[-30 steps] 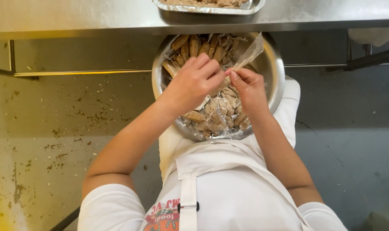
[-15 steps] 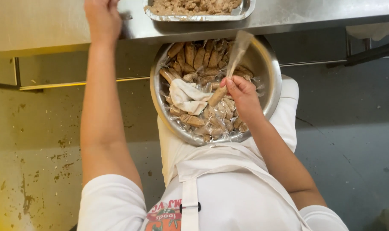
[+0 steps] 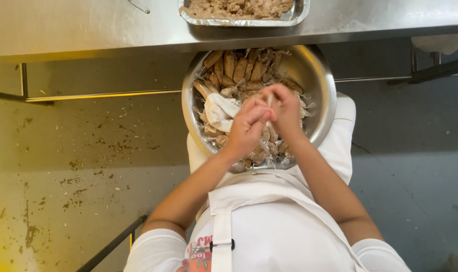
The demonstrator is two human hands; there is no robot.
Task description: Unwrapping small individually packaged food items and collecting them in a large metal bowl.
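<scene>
Head view: both hands (image 3: 267, 113) meet (fingers pinched) over the steel bowl (image 3: 319, 85).

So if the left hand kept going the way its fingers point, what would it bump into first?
The left hand points toward the right hand, so it would likely meet that first; they already seem to touch, above the wrapped rolls in the metal bowl.

A steel table (image 3: 88, 25) at the top carries a foil tray (image 3: 298, 12) of brown food, a thin metal tool (image 3: 138, 7) left of the tray, while the floor (image 3: 62, 166) under the table is crumb-flecked.
</scene>
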